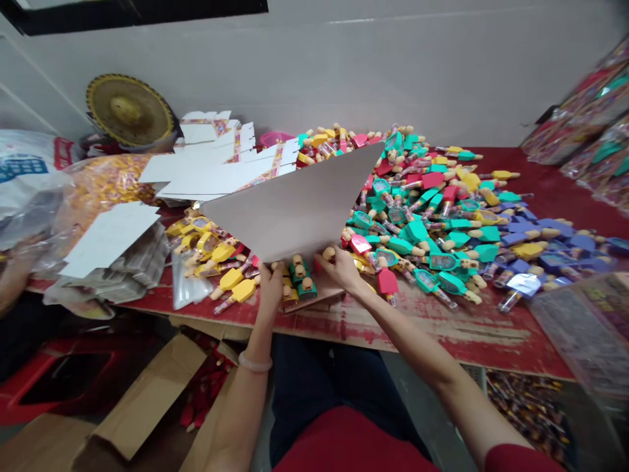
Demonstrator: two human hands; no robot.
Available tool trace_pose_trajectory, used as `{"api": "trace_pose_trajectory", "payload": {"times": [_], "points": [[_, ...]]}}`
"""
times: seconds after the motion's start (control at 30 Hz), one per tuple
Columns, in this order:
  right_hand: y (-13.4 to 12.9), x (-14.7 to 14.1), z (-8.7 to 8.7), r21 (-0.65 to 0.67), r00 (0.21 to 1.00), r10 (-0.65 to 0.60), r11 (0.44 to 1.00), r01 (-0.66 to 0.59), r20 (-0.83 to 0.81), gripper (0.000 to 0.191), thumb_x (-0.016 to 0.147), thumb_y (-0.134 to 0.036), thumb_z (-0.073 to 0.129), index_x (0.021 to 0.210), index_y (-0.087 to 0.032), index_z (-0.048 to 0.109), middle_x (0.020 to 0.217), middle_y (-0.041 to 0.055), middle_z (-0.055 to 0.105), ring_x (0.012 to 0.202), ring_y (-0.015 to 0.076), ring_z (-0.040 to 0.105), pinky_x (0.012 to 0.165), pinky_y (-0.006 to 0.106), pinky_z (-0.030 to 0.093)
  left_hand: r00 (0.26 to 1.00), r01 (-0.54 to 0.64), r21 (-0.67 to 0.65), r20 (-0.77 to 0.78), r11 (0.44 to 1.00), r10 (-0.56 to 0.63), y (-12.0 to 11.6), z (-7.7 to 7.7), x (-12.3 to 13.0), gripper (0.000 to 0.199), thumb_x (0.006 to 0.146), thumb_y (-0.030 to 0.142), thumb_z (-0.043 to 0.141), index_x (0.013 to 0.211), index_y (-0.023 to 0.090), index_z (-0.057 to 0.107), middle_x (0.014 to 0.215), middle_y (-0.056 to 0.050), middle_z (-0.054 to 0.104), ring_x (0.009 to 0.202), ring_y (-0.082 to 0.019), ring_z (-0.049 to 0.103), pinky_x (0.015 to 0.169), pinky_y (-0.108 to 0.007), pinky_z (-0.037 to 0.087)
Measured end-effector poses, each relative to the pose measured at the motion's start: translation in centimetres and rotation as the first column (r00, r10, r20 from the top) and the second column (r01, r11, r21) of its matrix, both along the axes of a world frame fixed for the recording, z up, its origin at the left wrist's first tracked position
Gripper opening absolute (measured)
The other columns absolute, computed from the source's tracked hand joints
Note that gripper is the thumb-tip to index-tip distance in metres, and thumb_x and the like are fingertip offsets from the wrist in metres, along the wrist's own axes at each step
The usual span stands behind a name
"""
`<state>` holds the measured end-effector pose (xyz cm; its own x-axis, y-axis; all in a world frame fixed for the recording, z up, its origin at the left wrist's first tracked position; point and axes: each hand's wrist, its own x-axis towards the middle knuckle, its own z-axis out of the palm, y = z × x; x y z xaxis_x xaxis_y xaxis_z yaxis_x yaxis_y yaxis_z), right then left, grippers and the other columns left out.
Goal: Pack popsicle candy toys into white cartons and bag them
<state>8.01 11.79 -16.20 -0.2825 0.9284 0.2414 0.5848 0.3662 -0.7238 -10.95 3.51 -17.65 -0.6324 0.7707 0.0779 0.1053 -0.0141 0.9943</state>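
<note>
The open box (289,210) sits by the table's (437,331) front edge, near its middle, tall flap raised. The right grip (344,270) is closed on a red toy (329,252); the left grip (271,286) curls beside the yellow toys (289,294), and I cannot tell whether it holds one. Probably best to keep the red toy aligned with the green toys (306,286), pressing gently. Fingers cover much of it; the flap hides part of the pile (417,231) behind.

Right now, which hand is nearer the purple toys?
Right: the right hand is left of the purple toys, with green toys between; the left hand is farther left.
</note>
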Motion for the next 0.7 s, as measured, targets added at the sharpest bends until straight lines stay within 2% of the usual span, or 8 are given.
{"api": "trace_pose_trajectory", "payload": {"times": [0.2,0.3,0.43,0.5,0.63,0.7], "points": [[-0.8,0.6,-1.3,0.015,0.996,-0.032,0.999,0.033,-0.088,0.041,0.095,-0.053,0.051,0.066,-0.025,0.042,0.069,0.0010,0.059,0.067,0.0166,0.055,0.069,0.028,0.045,1.000,0.004,-0.026,-0.010,1.000,-0.004,-0.2,-0.2,-0.1,0.032,0.087,0.037,0.065,0.110,0.023,0.049,0.099,-0.001,0.060,0.100,-0.019,0.060,0.094,-0.032,0.050],[-1.5,0.0,-0.8,0.017,0.998,-0.040,0.999,0.039,0.054,0.037,0.097,-0.054,0.053,0.075,-0.023,0.053,0.078,0.0049,0.067,0.072,0.0189,0.061,0.069,0.028,0.044,1.000,0.029,-0.039,0.007,0.999,-0.028,-0.2,-0.5,-0.2,0.033,0.088,0.037,0.064,0.116,0.024,0.049,0.103,-0.002,0.062,0.106,-0.019,0.060,0.097,-0.032,0.050],[-1.8,-1.6,0.3,0.001,0.953,-0.094,0.995,0.098,0.290,0.034,0.099,-0.050,0.054,0.096,-0.018,0.065,0.095,0.0127,0.074,0.080,0.0244,0.068,0.068,0.030,0.043,0.998,0.067,-0.031,0.011,0.997,-0.066,-0.1,-0.4,0.0,0.035,0.089,0.034,0.064,0.120,0.023,0.051,0.112,-0.005,0.064,0.116,-0.022,0.059,0.104,-0.036,0.049],[-1.7,-1.6,0.3,0.015,0.943,-0.124,0.992,0.126,0.307,0.033,0.101,-0.048,0.053,0.099,-0.017,0.065,0.098,0.0136,0.075,0.082,0.0253,0.070,0.068,0.030,0.043,0.998,0.063,-0.036,0.009,0.997,-0.062,-0.1,-0.3,0.0,0.036,0.089,0.035,0.065,0.120,0.023,0.051,0.112,-0.006,0.064,0.118,-0.022,0.059,0.105,-0.036,0.049],[-2.0,-0.2,-0.8,0.039,0.952,-0.157,0.988,0.152,0.262,0.038,0.103,-0.048,0.047,0.085,-0.019,0.064,0.084,0.0103,0.074,0.076,0.0234,0.069,0.068,0.030,0.043,0.998,0.061,-0.065,0.008,0.996,-0.060,-0.2,-0.4,0.1,0.035,0.088,0.039,0.067,0.117,0.023,0.053,0.111,-0.005,0.064,0.116,-0.023,0.060,0.102,-0.037,0.050],[-2.1,-0.3,-1.1,0.042,0.939,-0.190,0.982,0.186,0.287,0.038,0.104,-0.049,0.046,0.088,-0.019,0.064,0.085,0.0110,0.074,0.077,0.0242,0.070,0.068,0.030,0.044,0.998,0.062,-0.080,0.005,0.995,-0.062,-0.1,-0.6,0.2,0.036,0.088,0.039,0.068,0.117,0.023,0.053,0.111,-0.005,0.064,0.115,-0.023,0.060,0.102,-0.036,0.050]]}}
